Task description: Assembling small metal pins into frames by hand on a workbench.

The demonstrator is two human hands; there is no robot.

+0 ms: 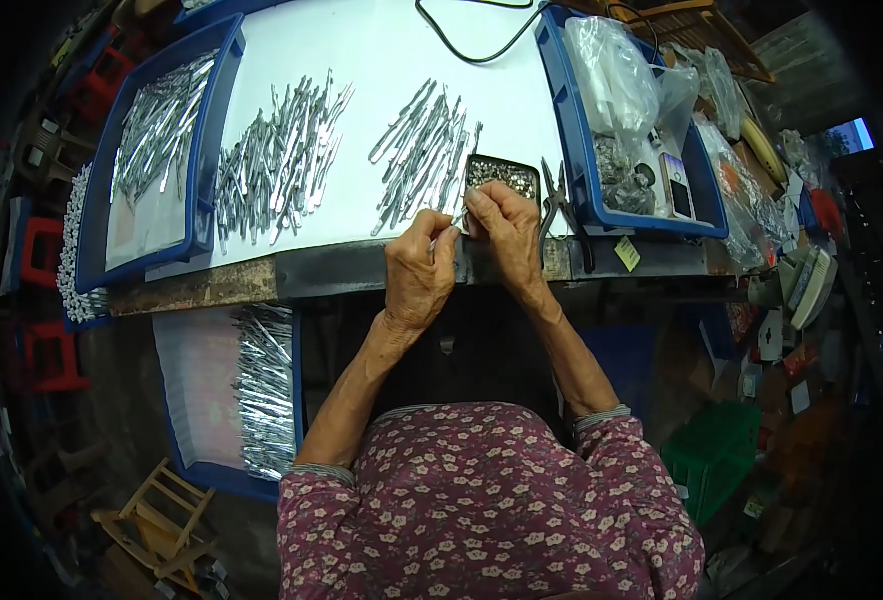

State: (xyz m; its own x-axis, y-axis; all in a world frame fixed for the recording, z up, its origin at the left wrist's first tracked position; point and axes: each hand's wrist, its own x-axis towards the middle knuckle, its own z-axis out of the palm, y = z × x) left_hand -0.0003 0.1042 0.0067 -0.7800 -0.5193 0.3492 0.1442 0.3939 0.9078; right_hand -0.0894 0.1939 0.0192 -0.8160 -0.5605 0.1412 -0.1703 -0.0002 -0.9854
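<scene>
Over the table's front edge, my left hand (421, 262) pinches the end of a slim silver metal piece (457, 217), most of it hidden by the fingers. Close beside it, my right hand (506, 235) is closed in a pinch; what lies between its fingertips is too small to make out. Just behind the right hand sits a dark shallow tray (538, 180) of small shiny metal parts. A loose pile of slim silver metal pieces (421, 150) lies beyond my left hand. Dark-handled pliers (553, 195) rest to the right of the tray.
Another metal pile (281, 155) lies farther left, beside a blue bin (201, 170) of similar pieces. On the right, a blue bin (646, 222) holds plastic bags and a phone-like device (677, 187). A black cable (471, 60) curves across the back. Below left stands another filled bin (226, 478).
</scene>
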